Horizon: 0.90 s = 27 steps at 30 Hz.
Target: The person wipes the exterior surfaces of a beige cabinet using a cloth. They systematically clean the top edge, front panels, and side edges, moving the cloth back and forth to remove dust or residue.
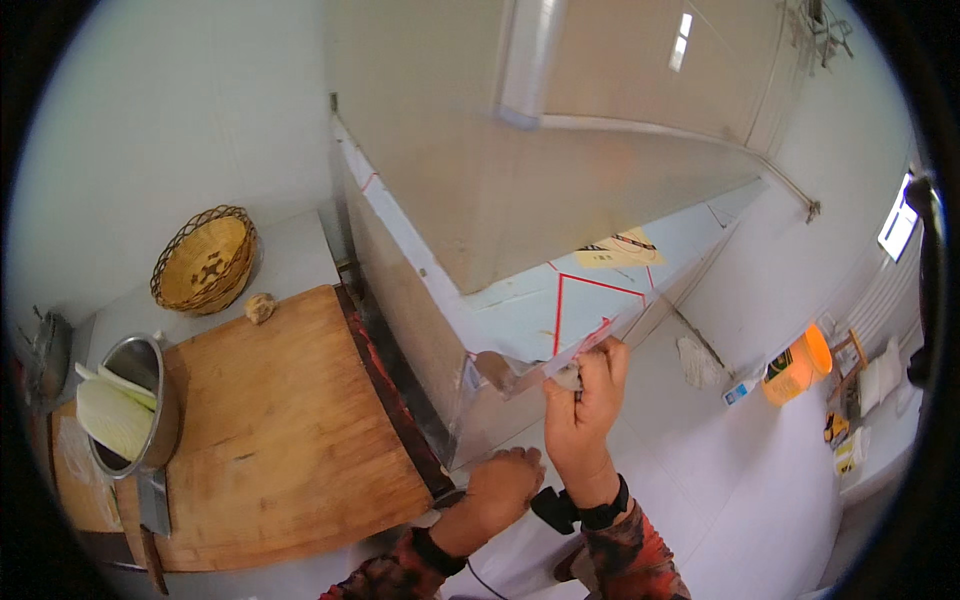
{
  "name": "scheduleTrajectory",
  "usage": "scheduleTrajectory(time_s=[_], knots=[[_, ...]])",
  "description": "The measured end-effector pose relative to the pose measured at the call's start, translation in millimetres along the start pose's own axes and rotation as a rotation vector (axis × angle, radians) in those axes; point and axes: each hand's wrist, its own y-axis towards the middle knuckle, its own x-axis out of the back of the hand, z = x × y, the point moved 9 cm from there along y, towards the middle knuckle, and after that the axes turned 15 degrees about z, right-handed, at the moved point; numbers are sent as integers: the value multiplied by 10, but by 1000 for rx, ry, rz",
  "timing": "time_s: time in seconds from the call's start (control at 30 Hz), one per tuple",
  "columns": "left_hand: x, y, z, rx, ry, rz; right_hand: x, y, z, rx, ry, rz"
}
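My right hand (585, 409) is raised at the near corner of a boxy unit with pale panels. Its fingers are closed on the edge of a clear plastic film (559, 367) with red marks, at the rim of a light-blue surface (517, 322) that has red lines. A small pale wad shows between thumb and fingers. My left hand (504, 484) is lower and to the left, by the unit's bottom corner and the cutting board's (285, 435) corner. Its fingers are curled, and whether they hold anything cannot be told.
A steel pot (161, 420) with cut cabbage, a cleaver (154, 502), a wicker basket (206, 259) and a ginger-like lump (260, 307) are on the left. An orange bucket (799, 367) and a bottle (739, 391) stand on the floor at right.
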Motion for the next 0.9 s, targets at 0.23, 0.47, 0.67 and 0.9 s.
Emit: scheduleTrajectory(time_s=[0.23, 0.47, 0.67, 0.9], knots=[[-622, 338, -35, -132, 173, 170, -182, -78, 445, 90, -66, 105], [-568, 232, -8, -128, 142, 131, -291, -115, 606, 155, -108, 230], [-549, 205, 12, -142, 164, 97, 223, 56, 36, 121, -425, 67], [-687, 282, -36, -186, 197, 163, 1608, 289, 8, -73, -207, -142]])
